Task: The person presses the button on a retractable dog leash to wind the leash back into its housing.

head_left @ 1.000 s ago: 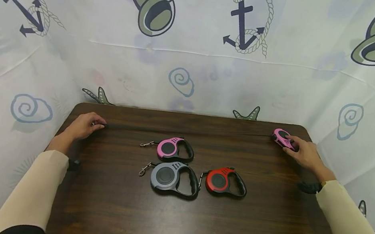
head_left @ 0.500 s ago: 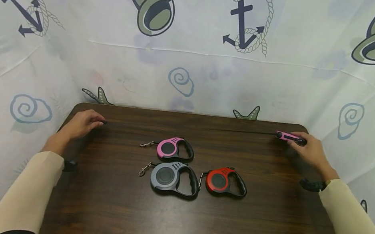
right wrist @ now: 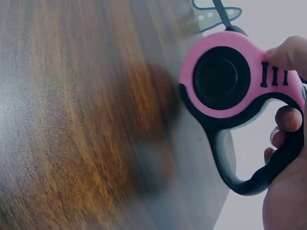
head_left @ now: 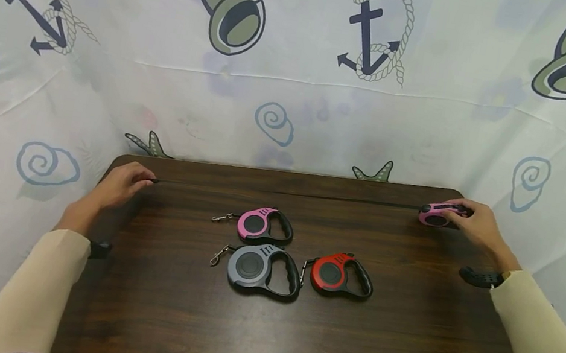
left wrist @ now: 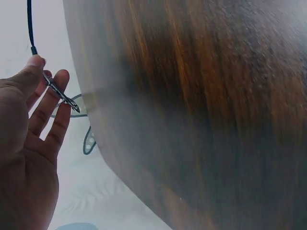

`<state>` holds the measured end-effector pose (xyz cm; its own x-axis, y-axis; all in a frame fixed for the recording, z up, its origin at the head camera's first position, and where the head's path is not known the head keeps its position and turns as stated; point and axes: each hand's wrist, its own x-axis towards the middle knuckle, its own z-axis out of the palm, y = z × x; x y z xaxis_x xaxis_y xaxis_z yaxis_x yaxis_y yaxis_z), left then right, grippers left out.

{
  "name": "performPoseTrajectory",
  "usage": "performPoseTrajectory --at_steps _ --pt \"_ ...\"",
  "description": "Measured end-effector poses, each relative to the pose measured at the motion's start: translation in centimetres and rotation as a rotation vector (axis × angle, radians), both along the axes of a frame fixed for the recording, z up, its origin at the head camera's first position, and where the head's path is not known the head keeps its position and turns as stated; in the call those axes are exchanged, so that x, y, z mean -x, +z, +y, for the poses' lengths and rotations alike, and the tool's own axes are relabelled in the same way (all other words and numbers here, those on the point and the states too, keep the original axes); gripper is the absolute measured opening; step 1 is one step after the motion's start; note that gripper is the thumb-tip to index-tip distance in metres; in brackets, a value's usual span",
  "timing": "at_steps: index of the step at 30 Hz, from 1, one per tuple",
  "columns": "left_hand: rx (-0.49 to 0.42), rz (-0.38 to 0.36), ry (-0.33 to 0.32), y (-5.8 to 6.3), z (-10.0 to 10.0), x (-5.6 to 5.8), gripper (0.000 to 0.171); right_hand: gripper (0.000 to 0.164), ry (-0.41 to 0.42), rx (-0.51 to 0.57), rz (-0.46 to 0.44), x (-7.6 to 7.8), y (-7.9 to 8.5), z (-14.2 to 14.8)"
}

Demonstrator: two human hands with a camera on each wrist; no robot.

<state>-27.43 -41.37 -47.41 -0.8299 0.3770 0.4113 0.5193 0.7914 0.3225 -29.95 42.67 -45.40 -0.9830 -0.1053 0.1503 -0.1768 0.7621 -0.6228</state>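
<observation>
My right hand (head_left: 480, 223) grips a pink and black retractable dog leash (right wrist: 216, 76) by its looped handle, thumb on the pink case. Its dark cord (head_left: 334, 199) stretches across the back of the table to my left hand (head_left: 119, 184). In the left wrist view, thumb and fingers pinch the leash's metal clip (left wrist: 60, 91), with the cord running up from it. Between the hands lie a second pink leash (head_left: 254, 225), a grey leash (head_left: 250, 264) and a red leash (head_left: 329, 272), each with a black handle.
The dark wooden table (head_left: 290, 348) has rounded back corners. A white curtain (head_left: 303, 112) printed with anchors and shells hangs behind it and along both sides. Small metal clips of the pink and grey leashes point left on the tabletop.
My right hand has shifted right with the pink leash and turned it. My left hand has drawn slightly left. The cord between them now shows more plainly. The other leashes have stayed put.
</observation>
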Motion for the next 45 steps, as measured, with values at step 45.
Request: performPoseTrajectory --at_steps 45 --pt "-0.062 -0.079 -0.006 3.1 0.7 -3.0 0.019 0.044 0.132 0.911 -0.178 -1.2 1.2 3.5"
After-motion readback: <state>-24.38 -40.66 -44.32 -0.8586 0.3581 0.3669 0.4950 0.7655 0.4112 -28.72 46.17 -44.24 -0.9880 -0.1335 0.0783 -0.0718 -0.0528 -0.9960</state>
